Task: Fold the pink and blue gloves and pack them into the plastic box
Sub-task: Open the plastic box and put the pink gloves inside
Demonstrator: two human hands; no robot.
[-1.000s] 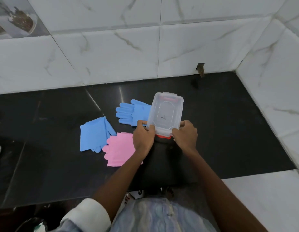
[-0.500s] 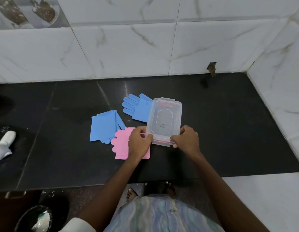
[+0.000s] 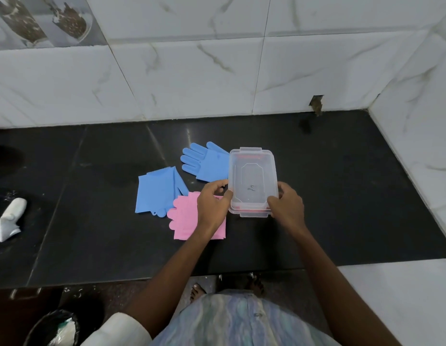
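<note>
A clear plastic box (image 3: 252, 179) with red latches lies on the black counter (image 3: 341, 196), its lid on. My left hand (image 3: 212, 203) grips its near left corner and my right hand (image 3: 287, 203) grips its near right corner. A flat pink glove (image 3: 184, 221) lies just left of the box, partly under my left hand. One blue glove (image 3: 204, 162) with spread fingers lies behind it, its cuff hidden by the box. A second blue glove (image 3: 158, 189), folded, lies further left.
White marble walls (image 3: 192, 78) close the back and right sides of the counter. A white crumpled object (image 3: 9, 219) lies at the far left. A dark bin (image 3: 52, 330) stands on the floor below the counter's front edge.
The box's raised near end has come down flat on the counter. Both hands moved from its near end to its near corners.
</note>
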